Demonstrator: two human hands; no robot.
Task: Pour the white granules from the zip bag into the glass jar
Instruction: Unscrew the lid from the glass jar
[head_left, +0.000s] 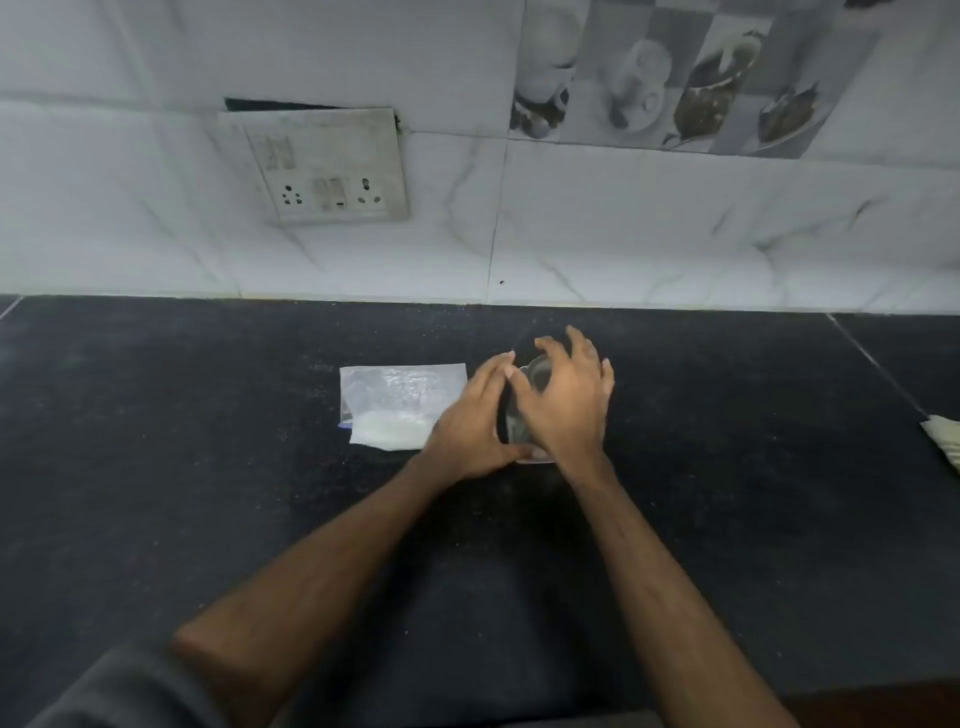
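Observation:
A clear glass jar (519, 427) stands on the black counter, mostly hidden between my hands. My left hand (470, 421) is cupped against the jar's left side, with its thumb curled round the base. My right hand (569, 402) arches over the jar's top and right side with its fingers spread; the grey rim (540, 370) shows between them. Whether they touch the rim is blurred. The zip bag (402, 389) lies flat just left of my left hand, with white granules (387, 430) heaped in its near end.
The black stone counter (208, 467) runs back to a white tiled wall with a switch and socket plate (332, 166). A pale object (945, 439) pokes in at the right edge. Loose white specks lie scattered around the bag.

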